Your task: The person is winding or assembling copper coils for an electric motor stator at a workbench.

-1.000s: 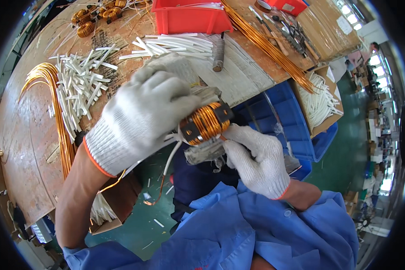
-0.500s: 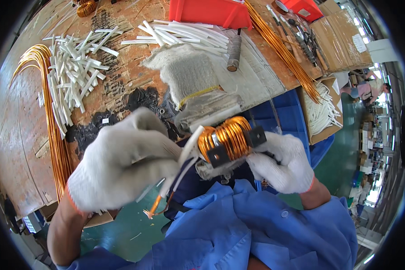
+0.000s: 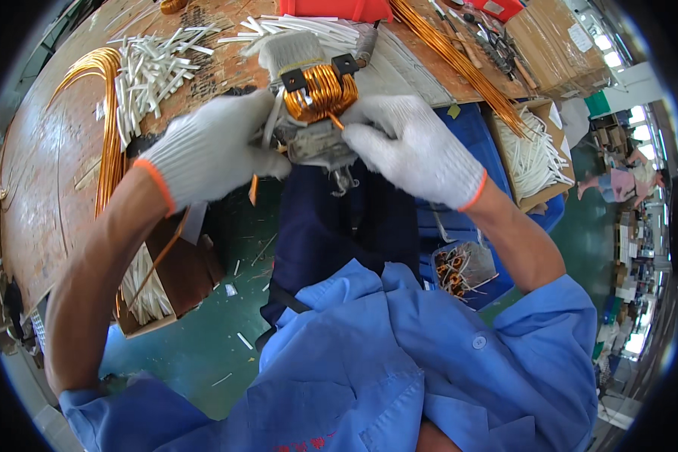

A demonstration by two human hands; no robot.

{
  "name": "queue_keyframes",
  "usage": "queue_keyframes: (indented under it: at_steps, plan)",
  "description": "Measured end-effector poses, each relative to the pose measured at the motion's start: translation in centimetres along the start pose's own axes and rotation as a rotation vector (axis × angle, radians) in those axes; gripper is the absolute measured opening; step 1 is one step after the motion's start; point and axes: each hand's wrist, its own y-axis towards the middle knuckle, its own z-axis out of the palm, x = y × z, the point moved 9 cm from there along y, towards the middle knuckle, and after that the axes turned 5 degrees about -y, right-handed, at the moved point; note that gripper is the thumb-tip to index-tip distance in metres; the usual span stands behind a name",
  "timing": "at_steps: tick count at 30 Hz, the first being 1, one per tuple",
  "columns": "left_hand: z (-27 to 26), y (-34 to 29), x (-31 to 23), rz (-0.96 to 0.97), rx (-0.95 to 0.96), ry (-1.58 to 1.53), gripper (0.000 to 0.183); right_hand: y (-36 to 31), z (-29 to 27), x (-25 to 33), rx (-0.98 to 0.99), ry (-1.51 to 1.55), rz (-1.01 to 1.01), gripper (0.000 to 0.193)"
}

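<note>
A wire-wound coil (image 3: 322, 98) in shiny copper with black end pieces sits over a cloth-wrapped clamp (image 3: 322, 147) at the table's near edge. My left hand (image 3: 215, 147), in a white knit glove, is closed at the coil's left side around a white-sleeved lead (image 3: 273, 120). A copper-coloured end (image 3: 253, 190) hangs below those fingers. On the right, my gloved right hand (image 3: 410, 147) pinches a copper wire end (image 3: 336, 120) sticking out of the coil's near side. Its fingertips are partly hidden.
Cut white sleeves (image 3: 154, 75) and long copper wires (image 3: 107, 151) lie at left. More copper rods (image 3: 459, 60) lie at right, near tools (image 3: 505, 56) and a cardboard box (image 3: 557, 45). Below are a blue bin (image 3: 474, 135) and a carton of white sleeves (image 3: 531, 154).
The coil has moved away from my body and left, over the clamp, and turned. My right hand has shifted from the coil's end piece to a copper wire end.
</note>
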Motion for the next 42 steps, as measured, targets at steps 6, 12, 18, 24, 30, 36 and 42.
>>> queue_keyframes:
  at_steps: [6,12,18,24,30,36,42]
  plan:
    - [1.1,-0.3,-0.4,0.046,-0.394,0.521,0.016,-1.1,0.4,1.6,-0.154,-0.272,-0.105,0.027]
    - [1.6,-2.5,2.4,-0.043,-0.538,-0.185,0.031,-1.1,0.3,1.0,-0.092,-0.198,-0.034,0.027]
    - [-1.3,-5.1,-2.3,0.240,-0.823,0.303,0.043,-1.2,0.4,0.4,-0.092,-0.093,0.006,0.025]
    - [2.2,-4.0,-1.6,0.228,-0.765,0.600,0.025,-1.0,0.5,-0.3,-0.023,0.020,0.111,0.022]
    - [-0.3,-4.1,0.1,0.094,-0.521,-0.175,0.025,-1.1,-0.1,0.3,-0.115,-0.145,-0.063,0.018]
    - [-4.5,-1.7,0.7,0.166,-0.269,-0.070,0.028,-0.7,-1.0,1.8,-0.027,-0.163,-0.041,0.015]
    - [-5.4,1.2,3.6,-0.108,0.037,-0.542,0.031,0.4,-0.5,0.7,0.073,-0.020,0.106,0.015]
